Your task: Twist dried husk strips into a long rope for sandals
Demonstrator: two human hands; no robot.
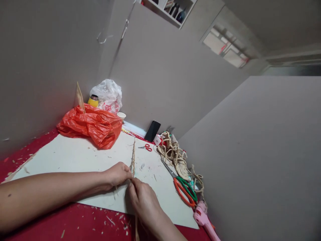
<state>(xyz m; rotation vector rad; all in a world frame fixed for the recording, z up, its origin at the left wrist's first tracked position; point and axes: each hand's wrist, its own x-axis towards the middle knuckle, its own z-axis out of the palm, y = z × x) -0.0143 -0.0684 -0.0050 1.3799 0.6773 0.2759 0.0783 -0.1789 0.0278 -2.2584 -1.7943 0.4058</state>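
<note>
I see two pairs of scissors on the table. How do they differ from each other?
The small red scissors lie farther back on the white sheet, near the black phone. The large scissors lie nearer, at the sheet's right edge beside the straw bundle and pink glue gun. The small pair has all-red handles; the large pair has one orange and one green. The large pair is clearly longer. Both lie flat, untouched by either hand.
</note>
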